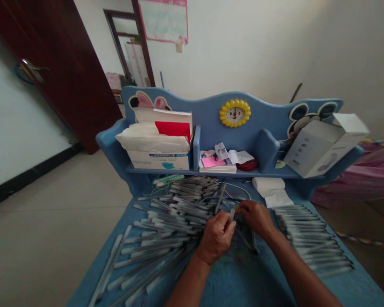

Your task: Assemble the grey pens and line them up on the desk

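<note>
My left hand (216,236) is closed around a slim grey pen (231,214), whose tip pokes up between the thumb and fingers. My right hand (256,217) is closed too, pinching at the same pen's upper end, so both hands meet over the middle of the blue desk (237,277). A big loose heap of grey pens (176,213) lies just left of my hands. A neat row of pens (310,238) is laid out to the right of my right forearm.
The desk's blue shelf back (208,115) holds a box of papers (158,147), pink notes (213,162), a yellow flower clock (234,113) and an open white carton (323,145). Folded white tissue (272,192) lies by the row. A dark door (67,64) stands left.
</note>
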The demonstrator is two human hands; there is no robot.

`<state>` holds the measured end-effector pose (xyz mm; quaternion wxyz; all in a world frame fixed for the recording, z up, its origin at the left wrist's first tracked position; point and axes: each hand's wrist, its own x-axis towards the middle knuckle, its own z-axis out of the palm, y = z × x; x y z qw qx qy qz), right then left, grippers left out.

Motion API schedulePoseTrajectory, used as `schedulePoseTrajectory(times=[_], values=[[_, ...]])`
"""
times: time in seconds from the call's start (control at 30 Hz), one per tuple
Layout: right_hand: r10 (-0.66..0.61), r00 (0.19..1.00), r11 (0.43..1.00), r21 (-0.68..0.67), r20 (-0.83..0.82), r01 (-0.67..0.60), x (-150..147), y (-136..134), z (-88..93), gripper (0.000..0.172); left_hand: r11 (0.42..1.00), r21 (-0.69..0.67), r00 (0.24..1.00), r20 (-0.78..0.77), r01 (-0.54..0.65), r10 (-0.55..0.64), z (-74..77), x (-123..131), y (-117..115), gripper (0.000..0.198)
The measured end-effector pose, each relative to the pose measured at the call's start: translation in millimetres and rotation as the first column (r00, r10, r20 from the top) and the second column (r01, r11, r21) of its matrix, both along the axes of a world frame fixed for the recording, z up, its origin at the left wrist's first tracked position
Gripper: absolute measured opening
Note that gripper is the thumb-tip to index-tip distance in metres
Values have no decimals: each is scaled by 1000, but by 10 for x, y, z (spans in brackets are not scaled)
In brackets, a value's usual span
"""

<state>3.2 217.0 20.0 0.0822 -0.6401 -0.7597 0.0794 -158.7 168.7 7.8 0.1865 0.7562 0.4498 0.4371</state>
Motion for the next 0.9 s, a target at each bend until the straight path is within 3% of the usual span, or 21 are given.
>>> schedulePoseTrajectory(times=[0.17,0.33,0.67,0.9], values=[[90,982,996,-17,166,-88,-125,336,70,17,999,-25,999,15,-38,38,10,9,6,14],[215,934,977,-67,285,-204,-297,489,92,29,999,-39,999,16,-34,35,-2,3,12,12],[318,869,946,-60,379,-319,-244,431,199,22,999,-27,997,71,-34,36,10,5,-7,14],[334,862,939,-56,382,-339,-216,414,176,36,999,-8,997,57,-44,44,3,12,-11,12]])
